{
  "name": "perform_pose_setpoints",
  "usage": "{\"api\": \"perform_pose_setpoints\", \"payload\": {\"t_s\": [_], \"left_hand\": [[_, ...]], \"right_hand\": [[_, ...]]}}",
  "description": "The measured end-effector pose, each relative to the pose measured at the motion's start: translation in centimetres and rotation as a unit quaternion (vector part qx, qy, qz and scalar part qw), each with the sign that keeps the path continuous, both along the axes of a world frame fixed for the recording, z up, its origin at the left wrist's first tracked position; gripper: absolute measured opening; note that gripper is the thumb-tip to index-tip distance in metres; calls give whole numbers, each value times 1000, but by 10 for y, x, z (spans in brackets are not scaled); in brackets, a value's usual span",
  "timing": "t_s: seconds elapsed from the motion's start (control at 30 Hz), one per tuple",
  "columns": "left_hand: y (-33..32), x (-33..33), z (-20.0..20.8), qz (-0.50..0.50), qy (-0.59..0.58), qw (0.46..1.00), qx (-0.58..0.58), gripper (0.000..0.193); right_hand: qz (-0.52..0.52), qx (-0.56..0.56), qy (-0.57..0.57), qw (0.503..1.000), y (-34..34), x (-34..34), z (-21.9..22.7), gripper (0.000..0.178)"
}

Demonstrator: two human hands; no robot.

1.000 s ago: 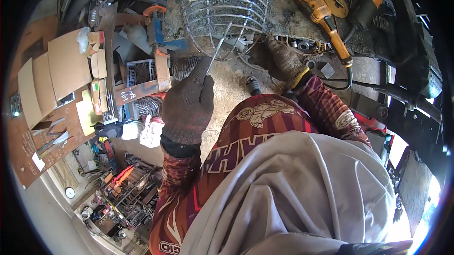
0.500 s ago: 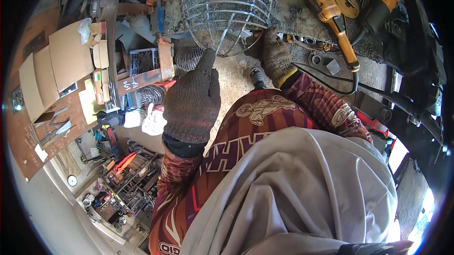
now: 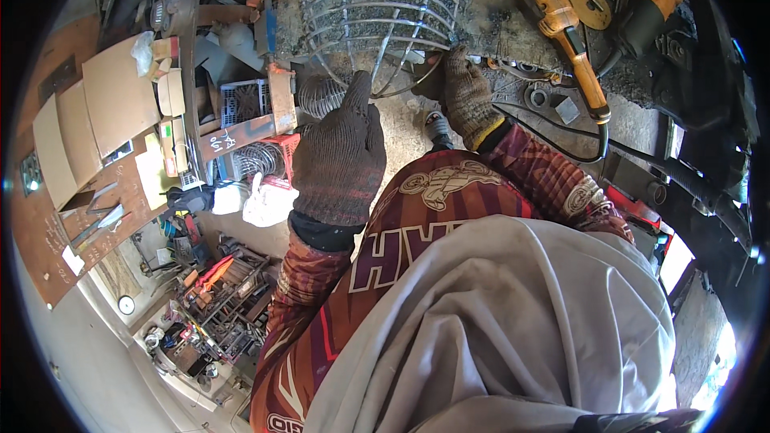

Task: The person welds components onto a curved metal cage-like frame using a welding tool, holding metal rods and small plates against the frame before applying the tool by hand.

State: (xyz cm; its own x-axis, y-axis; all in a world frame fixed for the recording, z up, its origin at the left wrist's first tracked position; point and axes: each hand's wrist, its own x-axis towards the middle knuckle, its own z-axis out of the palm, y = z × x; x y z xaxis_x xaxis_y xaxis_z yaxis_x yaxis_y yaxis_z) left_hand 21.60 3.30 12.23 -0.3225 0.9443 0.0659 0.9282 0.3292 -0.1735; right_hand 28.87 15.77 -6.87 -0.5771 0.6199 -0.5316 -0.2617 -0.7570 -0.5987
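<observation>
My gloved left hand [image 3: 341, 160] seems closed on the lower end of a metal rod [image 3: 386, 41], slanting up across the wire frame [image 3: 383, 6] at the worktop's [image 3: 505, 36] near edge. My right hand [image 3: 468, 96] meets the frame's right corner; its grip I cannot tell. Seemingly I'm positioning the rod; next calls for steadiness.
</observation>
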Motion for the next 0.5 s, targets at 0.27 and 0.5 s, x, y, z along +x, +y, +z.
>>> {"api": "perform_pose_setpoints", "payload": {"t_s": [0.27,0.5], "left_hand": [[-11,5,1,-64,23,998,9,13],[-5,13,-4,-14,-19,999,32,17]], "right_hand": [[112,42,-126,985,16,20,54,61],[125,51,-50,990,15,24,33,65]]}}
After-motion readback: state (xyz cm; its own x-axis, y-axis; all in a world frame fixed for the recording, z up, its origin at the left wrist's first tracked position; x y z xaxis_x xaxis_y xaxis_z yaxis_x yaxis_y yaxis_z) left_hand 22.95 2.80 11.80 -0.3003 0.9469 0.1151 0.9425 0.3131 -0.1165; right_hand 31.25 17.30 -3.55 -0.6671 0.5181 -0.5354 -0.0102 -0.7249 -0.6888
